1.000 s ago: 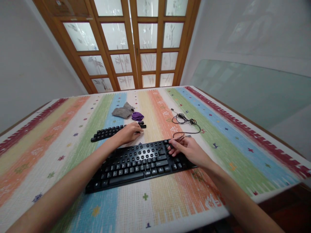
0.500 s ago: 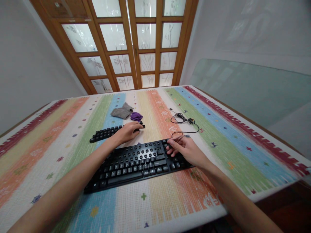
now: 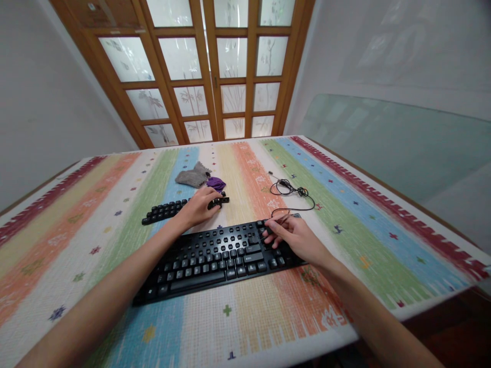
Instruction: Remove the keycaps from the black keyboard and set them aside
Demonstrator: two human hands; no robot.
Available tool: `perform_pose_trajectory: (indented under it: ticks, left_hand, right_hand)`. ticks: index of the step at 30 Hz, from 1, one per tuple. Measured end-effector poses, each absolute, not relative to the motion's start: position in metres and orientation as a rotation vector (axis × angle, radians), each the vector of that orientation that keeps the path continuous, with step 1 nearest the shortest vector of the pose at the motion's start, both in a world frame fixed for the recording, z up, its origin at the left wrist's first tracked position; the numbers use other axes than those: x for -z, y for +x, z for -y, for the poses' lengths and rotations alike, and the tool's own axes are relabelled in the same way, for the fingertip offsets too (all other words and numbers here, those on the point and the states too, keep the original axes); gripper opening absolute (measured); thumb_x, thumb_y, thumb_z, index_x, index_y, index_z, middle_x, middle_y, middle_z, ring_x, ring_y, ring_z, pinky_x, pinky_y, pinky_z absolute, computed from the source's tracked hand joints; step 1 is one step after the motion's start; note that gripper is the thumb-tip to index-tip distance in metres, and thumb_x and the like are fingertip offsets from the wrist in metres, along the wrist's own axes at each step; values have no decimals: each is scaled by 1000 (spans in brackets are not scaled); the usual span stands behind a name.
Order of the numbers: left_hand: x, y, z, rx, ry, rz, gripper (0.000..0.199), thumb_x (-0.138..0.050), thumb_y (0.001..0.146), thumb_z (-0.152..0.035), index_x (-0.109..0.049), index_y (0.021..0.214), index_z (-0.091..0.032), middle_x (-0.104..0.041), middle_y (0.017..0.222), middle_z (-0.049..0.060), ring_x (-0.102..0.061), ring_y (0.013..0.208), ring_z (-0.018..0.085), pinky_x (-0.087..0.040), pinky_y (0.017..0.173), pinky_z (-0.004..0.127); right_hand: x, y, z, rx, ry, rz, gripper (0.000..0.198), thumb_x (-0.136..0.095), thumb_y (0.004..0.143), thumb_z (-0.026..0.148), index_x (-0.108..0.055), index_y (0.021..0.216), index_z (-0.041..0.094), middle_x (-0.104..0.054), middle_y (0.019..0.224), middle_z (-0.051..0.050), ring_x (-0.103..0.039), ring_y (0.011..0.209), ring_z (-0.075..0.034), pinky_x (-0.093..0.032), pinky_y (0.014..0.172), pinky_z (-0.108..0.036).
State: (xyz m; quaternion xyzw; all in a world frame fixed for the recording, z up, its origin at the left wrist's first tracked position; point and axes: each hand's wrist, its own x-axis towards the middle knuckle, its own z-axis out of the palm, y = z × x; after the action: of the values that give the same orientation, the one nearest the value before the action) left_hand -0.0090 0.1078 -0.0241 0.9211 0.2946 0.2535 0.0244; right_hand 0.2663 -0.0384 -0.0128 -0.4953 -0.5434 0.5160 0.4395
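Head view showed a black keyboard [image 3: 203,273] on the near middle of the striped tablecloth [image 3: 249,312], bare of keycaps across much of its far side. Beyond its left part lay loose keycaps [image 3: 163,210] in rows. The left hand [image 3: 201,205] arched over their right end, fingers curled; whether it gripped one, I couldn't tell. The right hand [image 3: 293,234] hung over the keyboard's right end, thumb and fingers drawn close; anything between them was too small to tell. Gray cloth [image 3: 191,177] and purple cloth [image 3: 216,184] lay farther off, with a coiled cable [image 3: 284,188] to the far right.
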Motion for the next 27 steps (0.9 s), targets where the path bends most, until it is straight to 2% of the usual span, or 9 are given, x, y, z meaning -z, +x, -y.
perform_pose_trajectory:
  ticks: [5, 8, 27]
  left_hand:
    - [26, -16, -108, -745, 2871, -1009, 10, -61, 86, -19, -70, 89, -17, -58, 103, 9, -53, 100, 25, -49, 91, 45]
    - [29, -18, -108, -724, 2857, -1039, 11, -61, 86, -19, -70, 81, -16, -58, 103, 9, -53, 99, 24, -49, 92, 46]
    - [29, -17, -103, -719, 2862, -1062, 8, -57, 83, -15, -62, 77, -17, -59, 95, 8, -51, 95, 25, -48, 87, 42]
  right_hand:
    - [13, 267, 38, -1263, -1245, 1367, 47, -65, 81, 64, -57, 86, 18, -71, 78, -6, -70, 65, -17, -55, 51, -26]
    - [12, 267, 38, -1258, -1249, 1375, 46, -65, 82, 63, -57, 87, 17, -71, 79, -6, -70, 65, -17, -55, 51, -25]
    - [11, 268, 39, -1255, -1270, 1381, 49, -66, 79, 65, -57, 86, 18, -71, 78, -6, -69, 63, -17, -55, 51, -26]
